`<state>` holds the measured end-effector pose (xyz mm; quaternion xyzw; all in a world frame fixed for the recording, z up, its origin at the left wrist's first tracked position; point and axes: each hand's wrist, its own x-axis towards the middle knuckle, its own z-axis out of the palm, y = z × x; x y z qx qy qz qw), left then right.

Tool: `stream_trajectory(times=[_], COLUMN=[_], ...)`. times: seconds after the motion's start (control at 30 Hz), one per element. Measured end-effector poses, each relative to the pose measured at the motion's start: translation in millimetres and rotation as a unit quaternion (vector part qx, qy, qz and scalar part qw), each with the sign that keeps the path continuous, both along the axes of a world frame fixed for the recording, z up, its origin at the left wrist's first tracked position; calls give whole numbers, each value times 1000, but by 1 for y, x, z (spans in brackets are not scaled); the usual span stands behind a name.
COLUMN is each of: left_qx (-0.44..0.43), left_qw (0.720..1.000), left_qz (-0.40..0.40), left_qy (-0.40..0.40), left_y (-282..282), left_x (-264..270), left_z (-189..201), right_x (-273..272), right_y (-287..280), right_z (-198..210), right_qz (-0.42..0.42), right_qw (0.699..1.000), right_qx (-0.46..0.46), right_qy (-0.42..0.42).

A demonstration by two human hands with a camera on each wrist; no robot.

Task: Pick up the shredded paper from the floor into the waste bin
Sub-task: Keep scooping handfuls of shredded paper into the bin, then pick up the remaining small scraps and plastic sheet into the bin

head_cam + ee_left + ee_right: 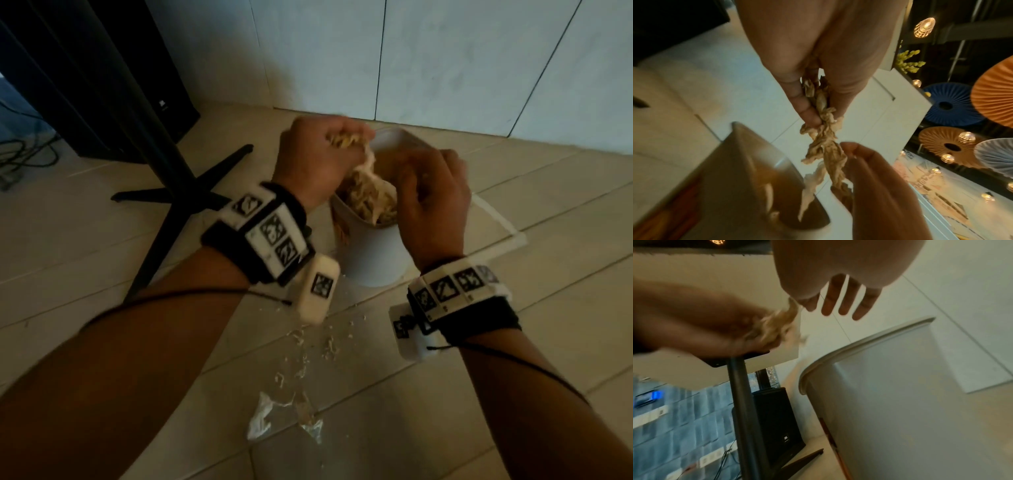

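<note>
A white waste bin (373,253) stands on the tiled floor with shredded paper (370,198) heaped inside. My left hand (318,154) grips a tan bunch of shreds over the bin's left rim. From that fist (813,116) a twisted strand of shreds (828,146) hangs down toward the bin (748,170). My right hand (431,192) hovers over the bin's right side. Its fingers (844,305) are straight and spread, and its fingertips (849,147) touch the hanging strand. Small paper scraps (308,346) lie scattered on the floor in front of the bin.
A crumpled clear plastic bag (274,418) lies on the tiles below the scraps. A black table stand (171,192) with splayed feet is left of the bin, and a black speaker (130,85) stands behind it. A white wall (445,68) runs close behind the bin.
</note>
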<state>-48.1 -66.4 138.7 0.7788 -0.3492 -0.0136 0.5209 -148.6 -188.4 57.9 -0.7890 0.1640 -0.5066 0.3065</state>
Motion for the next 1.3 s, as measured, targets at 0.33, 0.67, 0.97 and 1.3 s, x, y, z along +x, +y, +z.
stream_trajectory(times=[0.33, 0.67, 0.97, 1.3], left_qx=[144, 192, 488, 576], left_qw=[981, 978, 865, 804], left_qz=[21, -3, 40, -147], left_qy=[-125, -81, 109, -1], left_y=[-74, -10, 94, 132], left_x=[16, 31, 39, -26], left_z=[-9, -25, -198, -279], right_x=[-60, -69, -45, -45], right_y=[27, 46, 65, 107], right_z=[-81, -146, -181, -211], right_qz=[19, 106, 151, 168], right_qw=[996, 914, 794, 760], right_qx=[78, 139, 93, -54], right_qy=[46, 366, 582, 625])
